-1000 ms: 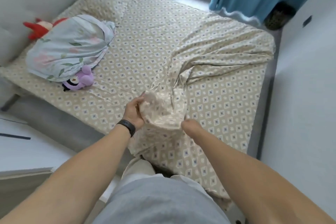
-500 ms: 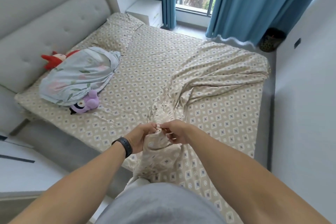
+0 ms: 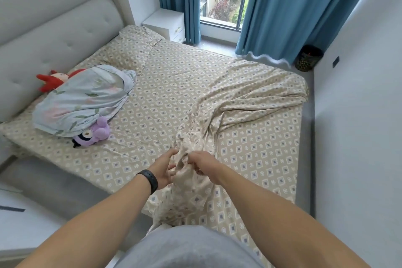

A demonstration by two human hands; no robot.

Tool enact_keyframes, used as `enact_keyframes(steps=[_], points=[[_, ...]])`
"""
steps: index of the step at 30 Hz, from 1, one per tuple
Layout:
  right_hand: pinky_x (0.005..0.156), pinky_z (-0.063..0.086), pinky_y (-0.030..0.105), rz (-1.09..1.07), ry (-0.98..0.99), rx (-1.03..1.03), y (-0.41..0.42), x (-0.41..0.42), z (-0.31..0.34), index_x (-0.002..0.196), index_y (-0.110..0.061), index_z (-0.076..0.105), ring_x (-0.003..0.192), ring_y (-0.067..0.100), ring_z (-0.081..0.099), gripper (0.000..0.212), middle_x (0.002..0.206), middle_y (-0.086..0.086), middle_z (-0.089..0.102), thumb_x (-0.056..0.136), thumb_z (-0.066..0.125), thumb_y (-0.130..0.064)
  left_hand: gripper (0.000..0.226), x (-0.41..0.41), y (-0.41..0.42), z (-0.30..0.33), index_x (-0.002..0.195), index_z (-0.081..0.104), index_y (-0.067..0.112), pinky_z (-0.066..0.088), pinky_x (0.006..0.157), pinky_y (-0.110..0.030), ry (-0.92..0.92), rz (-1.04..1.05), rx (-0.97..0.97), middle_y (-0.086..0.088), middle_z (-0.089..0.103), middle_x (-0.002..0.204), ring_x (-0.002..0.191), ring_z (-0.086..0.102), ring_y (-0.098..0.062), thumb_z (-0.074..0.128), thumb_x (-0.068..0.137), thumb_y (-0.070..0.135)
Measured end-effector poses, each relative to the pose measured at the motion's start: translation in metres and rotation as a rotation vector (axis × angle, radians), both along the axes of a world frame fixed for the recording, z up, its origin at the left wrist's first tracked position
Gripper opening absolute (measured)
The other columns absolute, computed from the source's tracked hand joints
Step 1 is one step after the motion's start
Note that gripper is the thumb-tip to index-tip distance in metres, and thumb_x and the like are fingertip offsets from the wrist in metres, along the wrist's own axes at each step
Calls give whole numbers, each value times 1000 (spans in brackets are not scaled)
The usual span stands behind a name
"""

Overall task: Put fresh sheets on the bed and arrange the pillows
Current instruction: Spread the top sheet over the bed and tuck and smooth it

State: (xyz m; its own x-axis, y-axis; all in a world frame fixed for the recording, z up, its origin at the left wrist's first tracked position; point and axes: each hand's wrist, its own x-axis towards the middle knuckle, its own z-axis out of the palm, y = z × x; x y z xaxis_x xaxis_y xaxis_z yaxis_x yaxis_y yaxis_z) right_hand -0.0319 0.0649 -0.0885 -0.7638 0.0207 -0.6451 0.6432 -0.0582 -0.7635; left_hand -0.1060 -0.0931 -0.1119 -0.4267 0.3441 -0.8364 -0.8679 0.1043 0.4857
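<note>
A beige diamond-patterned sheet (image 3: 174,93) lies over the bed. A second piece of the same fabric (image 3: 250,102) is bunched from the far right corner down to the near edge. My right hand (image 3: 201,162) grips the gathered bunch (image 3: 187,148) near the bed's front edge. My left hand (image 3: 166,167), with a black band on the wrist, has its fingers spread against the left side of the bunch. A beige patterned pillow (image 3: 132,48) lies at the headboard's far end. A pale floral pillow (image 3: 82,100) lies nearer.
A red plush toy (image 3: 54,79) and a purple plush toy (image 3: 93,135) lie beside the floral pillow, against the grey padded headboard (image 3: 54,17). A white nightstand (image 3: 165,23), blue curtains (image 3: 282,6) and a dark bin (image 3: 307,61) stand past the bed. White wall runs on the right.
My view has lifted toward the window. My left hand has let go of the bunched fabric and spread its fingers, while my right hand keeps its grip.
</note>
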Motion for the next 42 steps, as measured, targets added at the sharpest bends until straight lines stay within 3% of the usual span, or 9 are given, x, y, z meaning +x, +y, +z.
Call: enact_keyframes(steps=[4,7,12,17,20,23,29,38,42], points=[[77,46,29,92,62,-102,-4,4,15,68,-16,63,73,13,58,11,75,-1,65,69,54,-12,60,-3,8,1,133,59,6,48,105,-38,-143,-14,11,-15,65,115,100,63,-28,67,88,44],[72,48,29,-20,61,-163,4,10,15,54,-18,55,69,15,55,14,68,-1,58,61,52,-7,32,5,21,12,109,59,-9,59,63,-38,-202,146,-54,-18,64,79,67,64,-29,60,93,18],[71,52,29,-106,13,-209,28,33,3,61,-17,40,67,20,46,20,65,0,43,53,56,-9,45,-17,14,-16,122,53,0,56,48,-30,-94,568,-67,-11,58,114,82,62,-25,45,78,-7],[75,44,31,-16,-108,-45,37,60,3,73,-16,51,72,15,50,8,78,0,54,67,56,-17,28,-12,22,21,88,45,3,48,39,-27,-83,623,266,-12,48,82,56,50,-19,38,66,-12],[77,42,33,4,-103,247,46,67,-2,97,-9,59,89,20,54,17,101,4,59,90,50,-22,26,1,33,34,91,60,1,61,64,-30,-28,484,378,-16,66,76,56,64,-20,36,86,-6],[82,49,36,-277,-78,38,57,63,3,112,-15,64,92,20,61,30,112,2,63,97,49,-37,46,33,45,43,121,65,12,60,80,-46,30,195,458,-17,69,110,87,68,-30,36,88,-1],[69,54,29,-167,-242,-73,59,56,8,85,-19,67,72,15,62,34,78,0,67,95,56,-50,66,78,47,27,132,55,9,43,87,-45,-28,-304,572,-7,36,115,92,43,-30,55,66,3],[68,52,28,-485,-30,-260,38,107,-6,94,-7,70,69,16,63,19,76,4,67,96,65,-25,34,116,28,20,124,65,18,58,58,-32,79,-119,123,-15,62,103,77,67,-23,68,92,29],[84,49,36,-456,-6,-289,26,151,3,100,-5,72,80,19,64,25,88,8,68,98,62,-28,43,133,27,18,129,62,11,59,87,-47,-51,173,201,-20,65,123,107,68,-33,71,90,25]])
